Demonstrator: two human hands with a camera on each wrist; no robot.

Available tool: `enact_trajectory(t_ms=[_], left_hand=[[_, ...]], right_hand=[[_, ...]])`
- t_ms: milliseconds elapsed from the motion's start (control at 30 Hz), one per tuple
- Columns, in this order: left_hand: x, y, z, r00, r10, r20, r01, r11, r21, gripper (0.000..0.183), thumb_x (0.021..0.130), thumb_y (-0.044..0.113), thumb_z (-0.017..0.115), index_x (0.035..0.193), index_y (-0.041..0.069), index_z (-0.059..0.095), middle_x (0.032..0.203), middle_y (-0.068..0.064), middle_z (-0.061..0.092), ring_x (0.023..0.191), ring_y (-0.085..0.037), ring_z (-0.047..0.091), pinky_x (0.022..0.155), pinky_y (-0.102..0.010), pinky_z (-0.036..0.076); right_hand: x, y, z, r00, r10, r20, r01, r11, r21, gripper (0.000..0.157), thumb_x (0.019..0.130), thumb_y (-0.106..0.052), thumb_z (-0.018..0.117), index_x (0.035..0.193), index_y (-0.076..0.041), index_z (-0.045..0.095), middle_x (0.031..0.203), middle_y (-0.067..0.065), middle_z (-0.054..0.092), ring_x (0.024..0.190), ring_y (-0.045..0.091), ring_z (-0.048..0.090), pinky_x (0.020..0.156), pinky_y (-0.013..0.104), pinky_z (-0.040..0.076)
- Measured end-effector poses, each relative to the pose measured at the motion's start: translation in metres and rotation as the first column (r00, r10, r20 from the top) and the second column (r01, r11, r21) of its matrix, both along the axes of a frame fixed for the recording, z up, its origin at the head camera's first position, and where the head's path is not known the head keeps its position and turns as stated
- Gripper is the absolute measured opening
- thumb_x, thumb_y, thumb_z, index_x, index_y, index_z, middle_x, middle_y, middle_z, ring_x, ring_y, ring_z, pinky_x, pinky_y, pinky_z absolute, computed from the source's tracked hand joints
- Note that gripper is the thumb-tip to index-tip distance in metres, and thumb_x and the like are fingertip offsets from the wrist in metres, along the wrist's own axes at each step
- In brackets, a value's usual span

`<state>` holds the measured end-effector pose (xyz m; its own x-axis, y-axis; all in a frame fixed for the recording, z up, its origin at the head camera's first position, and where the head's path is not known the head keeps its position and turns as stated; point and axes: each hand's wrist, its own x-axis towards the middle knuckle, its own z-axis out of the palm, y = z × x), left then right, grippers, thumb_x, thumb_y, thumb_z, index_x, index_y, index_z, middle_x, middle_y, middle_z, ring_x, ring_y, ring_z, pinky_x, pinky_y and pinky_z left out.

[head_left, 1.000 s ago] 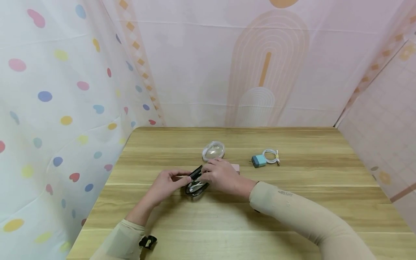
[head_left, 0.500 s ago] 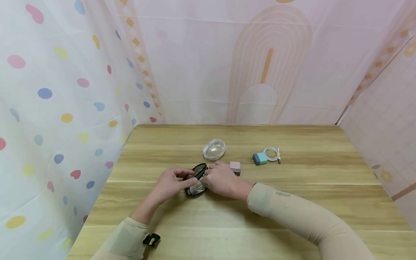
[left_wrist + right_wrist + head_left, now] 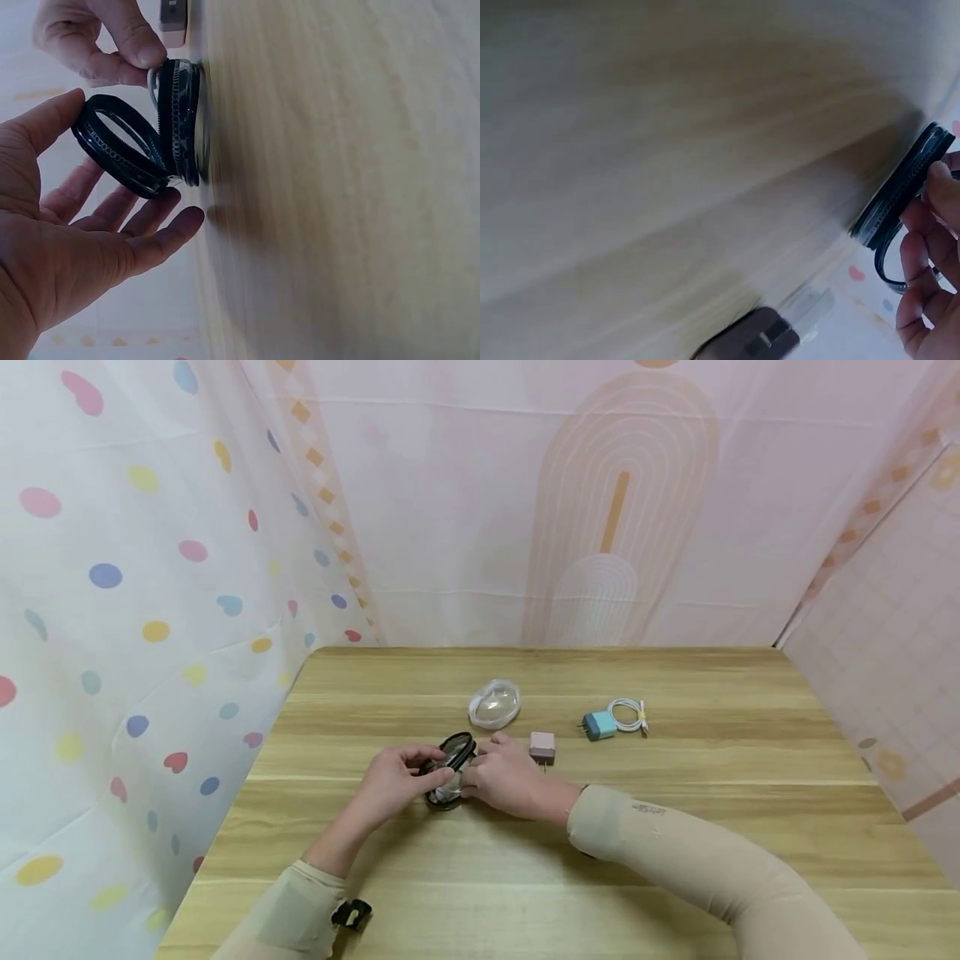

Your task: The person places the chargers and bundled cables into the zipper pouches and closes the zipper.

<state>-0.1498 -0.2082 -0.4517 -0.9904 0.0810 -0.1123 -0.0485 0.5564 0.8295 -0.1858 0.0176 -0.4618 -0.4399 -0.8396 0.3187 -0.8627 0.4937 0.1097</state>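
Note:
A small clear zip case with black zipper edging stands unzipped on the table, its two halves spread apart. My left hand holds the upper half, thumb on its rim and fingers behind, as the left wrist view shows. My right hand pinches the rim of the lower half, where a pale cable loop shows at the fingertips. Most of what lies inside the case is hidden by the fingers. Just beyond my right hand lies a pink plug charger, apart from it.
A clear case with white edging lies behind the black-edged one. To its right are a blue plug charger and a coiled white cable. The wooden table ends at hanging patterned curtains.
The black-edged case has tilted so its halves show spread apart. My right hand has drawn slightly back and lower, uncovering the pink charger. The left hand keeps its hold.

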Motion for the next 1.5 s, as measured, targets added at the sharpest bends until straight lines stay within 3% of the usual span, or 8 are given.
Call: enact_trajectory(t_ms=[267,367,500,600,733,1067,1333,1500], left_hand=[[0.001,0.003,-0.002,1.000,0.016,-0.017,-0.016,1.000,-0.005,0.033,0.090,0.033,0.087,0.115,0.013,0.081,0.127,-0.011,0.079,0.121,-0.032,0.072,0.094,-0.037,0.060],[0.001,0.003,-0.002,0.999,0.037,-0.035,-0.037,0.999,-0.020,0.033,0.090,0.032,0.087,0.115,0.011,0.081,0.125,-0.012,0.079,0.119,-0.032,0.073,0.090,-0.033,0.059],[0.002,0.003,-0.002,0.997,0.068,-0.039,-0.069,0.997,-0.027,0.034,0.089,0.031,0.087,0.115,0.011,0.081,0.119,-0.013,0.080,0.112,-0.029,0.073,0.081,-0.027,0.055],[0.002,0.002,-0.002,0.996,0.078,-0.039,-0.079,0.996,-0.028,0.035,0.089,0.032,0.087,0.115,0.011,0.081,0.117,-0.013,0.080,0.108,-0.026,0.072,0.078,-0.025,0.054],[0.002,0.002,-0.002,0.995,0.086,-0.040,-0.087,0.996,-0.033,0.033,0.089,0.031,0.087,0.114,0.011,0.081,0.114,-0.012,0.081,0.102,-0.023,0.071,0.075,-0.024,0.054],[-0.001,-0.002,-0.002,0.994,0.107,-0.024,-0.107,0.994,-0.014,0.033,0.090,0.034,0.086,0.116,0.013,0.081,0.108,-0.010,0.080,0.092,-0.016,0.068,0.070,-0.024,0.051],[0.000,0.000,-0.003,0.993,0.113,-0.042,-0.114,0.993,-0.019,0.035,0.089,0.034,0.088,0.116,0.012,0.080,0.115,-0.010,0.081,0.105,-0.022,0.072,0.081,-0.027,0.056],[0.000,0.004,-0.005,0.991,0.110,-0.071,-0.113,0.993,-0.037,0.035,0.086,0.032,0.090,0.113,0.011,0.080,0.110,-0.010,0.082,0.102,-0.023,0.073,0.083,-0.028,0.057]], right_hand=[[-0.003,-0.011,-0.003,0.958,-0.067,0.279,0.081,0.996,-0.040,0.005,0.092,-0.034,0.082,0.095,-0.030,0.084,0.098,-0.015,0.083,0.094,0.012,0.076,0.083,0.034,0.050],[-0.003,-0.013,-0.004,0.974,-0.047,0.223,0.047,0.999,0.007,0.006,0.096,-0.032,0.078,0.101,-0.032,0.083,0.108,-0.013,0.083,0.104,0.014,0.076,0.086,0.035,0.052],[-0.001,-0.011,-0.007,1.000,0.028,-0.009,-0.026,0.990,0.139,0.016,0.100,-0.030,0.071,0.112,-0.035,0.080,0.115,-0.010,0.081,0.110,0.017,0.072,0.088,0.033,0.050],[-0.001,-0.010,-0.011,0.982,0.086,-0.166,-0.053,0.979,0.197,0.019,0.100,-0.031,0.069,0.115,-0.035,0.078,0.109,-0.009,0.079,0.104,0.016,0.069,0.086,0.032,0.048],[0.000,-0.009,-0.013,0.960,0.138,-0.244,-0.098,0.981,0.169,0.019,0.102,-0.039,0.068,0.116,-0.028,0.074,0.111,-0.007,0.080,0.104,0.016,0.070,0.088,0.032,0.049],[-0.004,-0.007,-0.015,0.949,0.163,-0.270,-0.132,0.983,0.130,0.013,0.099,-0.029,0.068,0.108,-0.029,0.077,0.104,-0.010,0.076,0.098,0.014,0.066,0.087,0.031,0.050],[-0.002,0.003,-0.005,0.993,0.090,-0.081,-0.078,0.986,0.145,0.021,0.104,-0.026,0.064,0.121,-0.027,0.076,0.122,-0.008,0.076,0.113,0.016,0.067,0.097,0.035,0.052],[-0.007,0.033,-0.003,1.000,0.016,-0.009,-0.016,1.000,0.012,0.017,0.100,-0.027,0.073,0.115,-0.021,0.079,0.115,-0.005,0.079,0.110,0.017,0.070,0.099,0.037,0.055]])
